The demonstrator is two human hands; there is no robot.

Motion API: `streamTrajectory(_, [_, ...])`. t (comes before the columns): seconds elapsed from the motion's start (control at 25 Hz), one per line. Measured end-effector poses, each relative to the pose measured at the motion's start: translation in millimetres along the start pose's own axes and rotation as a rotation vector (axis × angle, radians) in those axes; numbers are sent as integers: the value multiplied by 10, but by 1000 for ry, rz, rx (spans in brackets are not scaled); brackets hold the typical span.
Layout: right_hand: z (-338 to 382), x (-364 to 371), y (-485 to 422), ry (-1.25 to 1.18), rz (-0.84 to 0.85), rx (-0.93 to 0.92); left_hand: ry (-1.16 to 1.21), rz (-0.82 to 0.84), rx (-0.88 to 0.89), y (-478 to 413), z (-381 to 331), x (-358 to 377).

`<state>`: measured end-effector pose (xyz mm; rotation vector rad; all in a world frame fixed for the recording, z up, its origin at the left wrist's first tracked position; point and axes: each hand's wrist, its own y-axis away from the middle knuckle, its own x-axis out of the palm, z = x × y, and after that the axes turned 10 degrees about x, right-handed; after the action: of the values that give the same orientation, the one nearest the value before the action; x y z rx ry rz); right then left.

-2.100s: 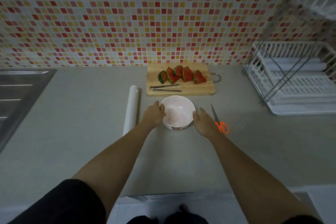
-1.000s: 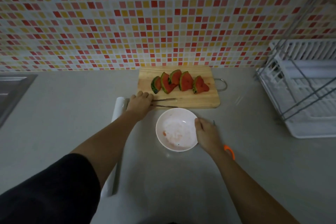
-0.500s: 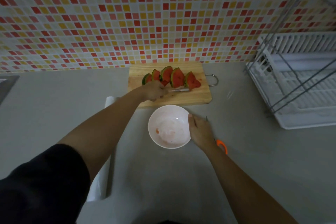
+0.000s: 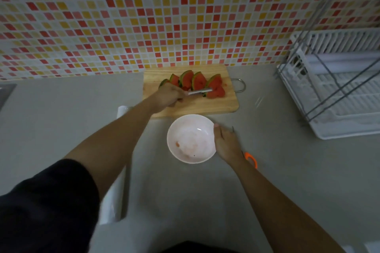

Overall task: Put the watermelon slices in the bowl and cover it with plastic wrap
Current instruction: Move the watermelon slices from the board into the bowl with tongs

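Several watermelon slices (image 4: 198, 83) stand in a row on a wooden cutting board (image 4: 224, 102) by the tiled wall. My left hand (image 4: 169, 95) grips metal tongs (image 4: 199, 92) whose tips touch the rightmost slice (image 4: 216, 91). A white bowl (image 4: 191, 138), holding only red juice stains, sits on the counter just in front of the board. My right hand (image 4: 226, 142) rests against the bowl's right rim. A roll of plastic wrap (image 4: 114, 197) lies on the counter to the left, partly hidden under my left arm.
Orange-handled scissors (image 4: 249, 158) lie right of the bowl, mostly under my right wrist. A white dish rack (image 4: 337, 88) with a metal frame stands at the right. A sink edge (image 4: 6, 93) shows at far left.
My left hand left the bowl, picked up the tongs from the board and brought their tips to the rightmost slice. My right hand stayed at the bowl's rim.
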<state>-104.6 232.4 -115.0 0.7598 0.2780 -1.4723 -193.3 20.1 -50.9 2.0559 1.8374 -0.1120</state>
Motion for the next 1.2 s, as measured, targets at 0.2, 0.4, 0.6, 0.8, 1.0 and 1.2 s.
streamTrajectory(0.2, [3, 14, -17, -11, -62, -27, -72, 339, -59, 552, 73, -793])
streamTrajectory(0.4, [-30, 20, -76, 36, -10, 5, -357, 438, -85, 678, -65, -534])
streamTrajectory(0.6, [-18, 10, -81, 31, -38, 39, -665, 466, -5, 665, -256, -387])
streamTrajectory(0.8, [7, -12, -55, 18, -18, 42, -686, 499, -59, 717, -258, -471])
streamTrajectory(1.0, [17, -6, -67, 43, -15, 15, -936, 541, -102, 721, -307, -319])
streamTrajectory(1.2, [39, -16, -71, 59, -25, -20, -1067, 458, -109, 667, -763, -470])
